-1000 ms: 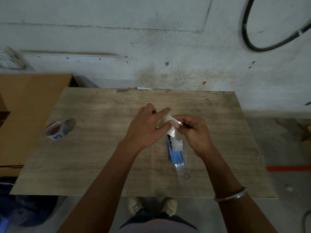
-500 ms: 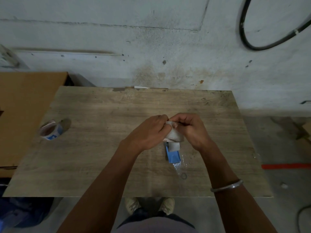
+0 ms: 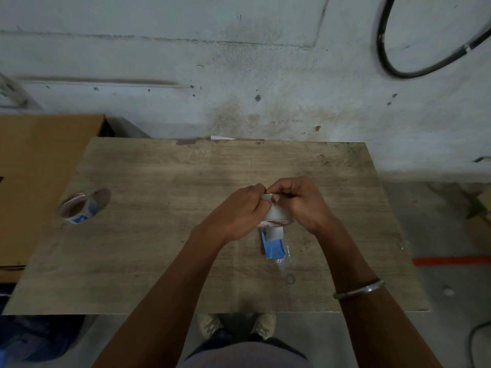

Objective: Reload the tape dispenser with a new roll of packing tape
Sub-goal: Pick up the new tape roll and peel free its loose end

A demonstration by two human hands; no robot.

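A clear roll of packing tape (image 3: pixel 279 215) is held between both hands above the middle of the wooden table (image 3: pixel 164 187). My left hand (image 3: pixel 239 208) grips its left side, and my right hand (image 3: pixel 300 201) grips the right side, with the fingertips of both pinched together at the roll's top edge. Under the roll lies the blue tape dispenser (image 3: pixel 273 248), mostly hidden by the roll and hands; its blue end points toward me. A strip of clear tape (image 3: pixel 283 261) trails from it on the table.
An empty tape core (image 3: pixel 77 209) with a blue label lies on its side at the table's left edge. A brown cardboard box (image 3: pixel 34 168) stands left of the table. A black cable (image 3: pixel 414 67) hangs on the wall.
The roll has come down from a tilted hold onto the dispenser. My left hand's fingers, spread a second ago, have closed and now pinch at the roll's top edge with my right.
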